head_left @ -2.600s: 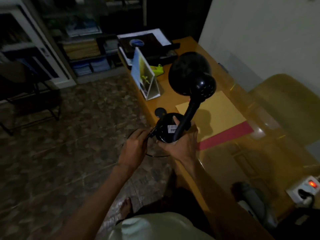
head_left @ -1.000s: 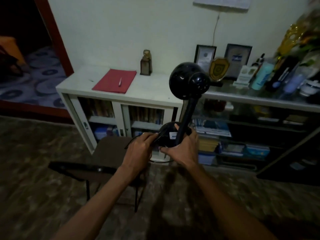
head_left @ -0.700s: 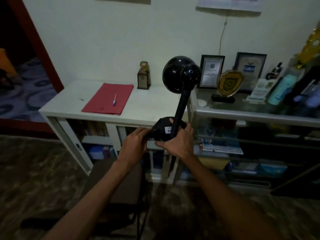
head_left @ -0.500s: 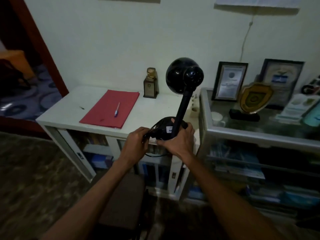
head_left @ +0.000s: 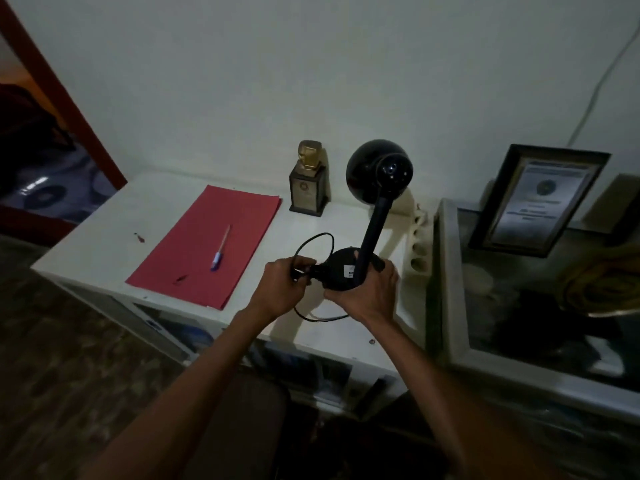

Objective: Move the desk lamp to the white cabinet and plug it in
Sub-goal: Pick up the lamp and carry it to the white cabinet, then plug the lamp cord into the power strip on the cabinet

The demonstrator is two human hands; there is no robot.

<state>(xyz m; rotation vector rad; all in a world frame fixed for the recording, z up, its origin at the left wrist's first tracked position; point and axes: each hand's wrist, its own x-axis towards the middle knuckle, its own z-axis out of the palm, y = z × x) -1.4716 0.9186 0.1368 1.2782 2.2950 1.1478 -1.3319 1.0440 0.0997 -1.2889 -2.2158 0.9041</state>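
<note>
The black desk lamp (head_left: 375, 202), with a round shade and straight neck, hangs tilted just above the top of the white cabinet (head_left: 104, 237). My right hand (head_left: 369, 292) grips its round base from below. My left hand (head_left: 282, 284) is closed on the black cord (head_left: 311, 244) where it leaves the base; the cord loops up and also sags under the base. A white power strip (head_left: 420, 247) with several sockets lies along the cabinet's right edge, just right of the lamp. The plug is hidden.
A red folder (head_left: 207, 244) with a blue pen (head_left: 220, 251) covers the cabinet's middle. A small gold-topped trophy (head_left: 309, 181) stands at the back. A glass display case (head_left: 519, 341) with a framed certificate (head_left: 536, 199) adjoins on the right. A dark chair seat (head_left: 242, 410) sits below.
I walked from the wooden desk to the white cabinet carrying the lamp. Over the last half second the lamp came in over the cabinet top, near the power strip.
</note>
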